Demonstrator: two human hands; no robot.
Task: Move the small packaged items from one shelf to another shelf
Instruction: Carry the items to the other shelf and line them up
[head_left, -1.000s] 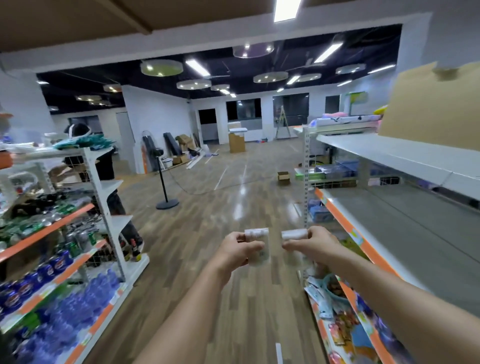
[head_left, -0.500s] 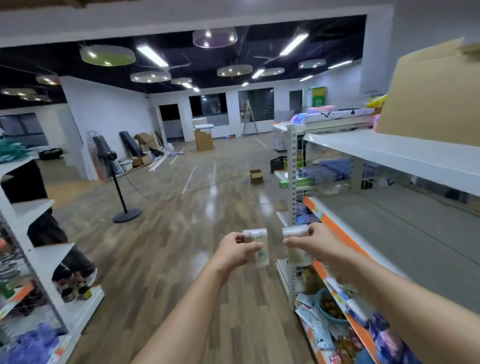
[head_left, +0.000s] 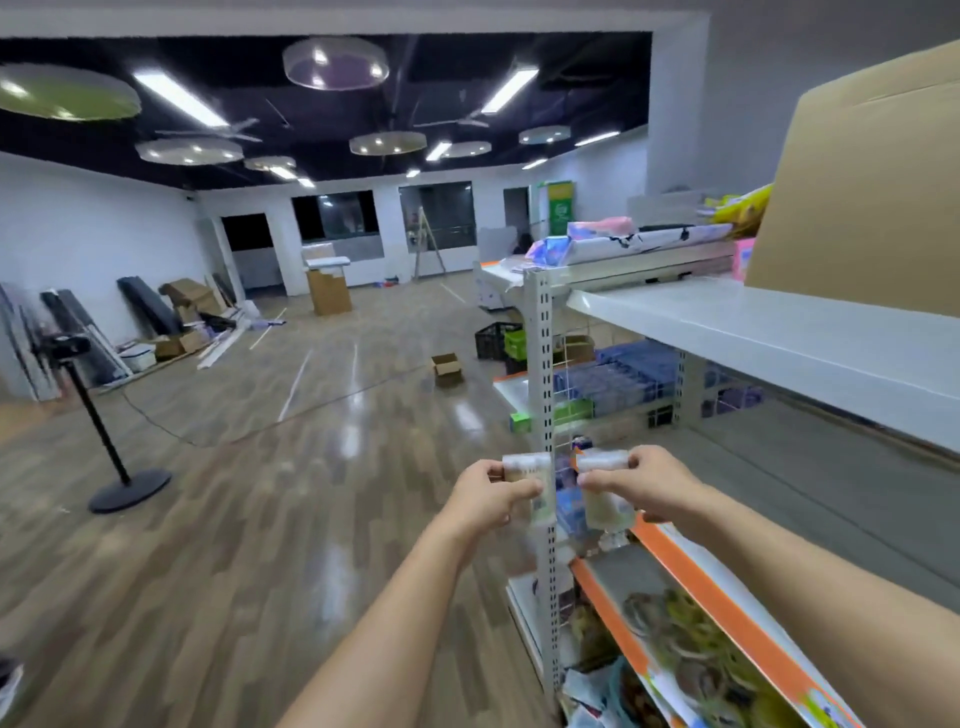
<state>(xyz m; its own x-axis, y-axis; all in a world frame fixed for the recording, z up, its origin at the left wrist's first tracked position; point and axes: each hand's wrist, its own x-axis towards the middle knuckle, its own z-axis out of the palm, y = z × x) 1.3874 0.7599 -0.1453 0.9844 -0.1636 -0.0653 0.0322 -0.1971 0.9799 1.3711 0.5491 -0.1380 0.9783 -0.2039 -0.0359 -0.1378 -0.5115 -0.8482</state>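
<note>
Since moment ago, both packets swung right, toward shelf. Left packet (head_left: 530, 486) pinched in left hand (head_left: 488, 499), right packet (head_left: 602, 488) in right hand (head_left: 654, 486), just before empty grey shelf (head_left: 831, 483). Look light, floppy, crinkly; best held by top seal. Cardboard box (head_left: 872, 197) sits above.

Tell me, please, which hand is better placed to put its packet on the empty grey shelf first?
The right hand, probably. Its packet hangs just beside the orange front edge of the grey shelf, which lies on that side. The left hand holds its packet out over the aisle floor, farther from the shelf.
</note>
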